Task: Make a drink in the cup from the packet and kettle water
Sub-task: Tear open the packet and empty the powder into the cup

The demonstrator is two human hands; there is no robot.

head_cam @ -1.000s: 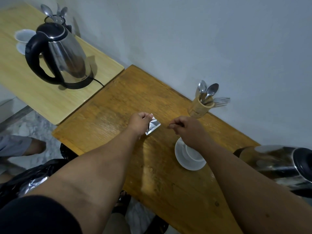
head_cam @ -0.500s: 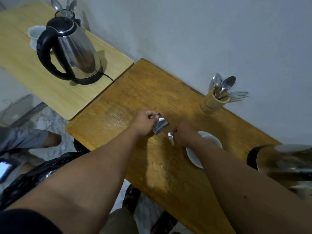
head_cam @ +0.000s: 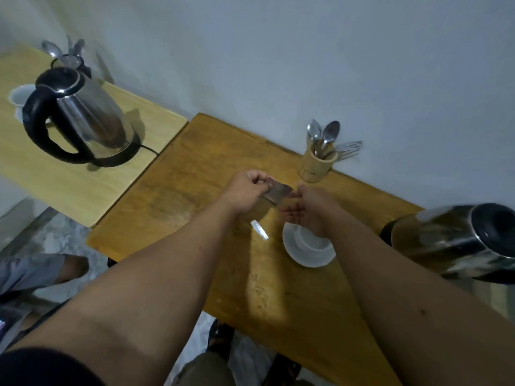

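While the left hand (head_cam: 248, 190) pinches a small silver foil packet (head_cam: 277, 193) between thumb and fingers, the packet hangs above the darker wooden table (head_cam: 181, 196), just up and left of the cup. Its surface is dull metallic grey, flat and roughly rectangular, tilted with one corner pointing toward the right hand (head_cam: 309, 210). That hand is spread loose with the palm turned up, holding nothing, its fingertips close to the packet's edge and its wrist covering part of the white cup (head_cam: 308, 238), which sits on a white saucer (head_cam: 306, 254). A thin shiny torn strip (head_cam: 259, 229) lies on the table just left of the saucer. A steel kettle (head_cam: 459, 243) stands at the table's right end, near the saucer.
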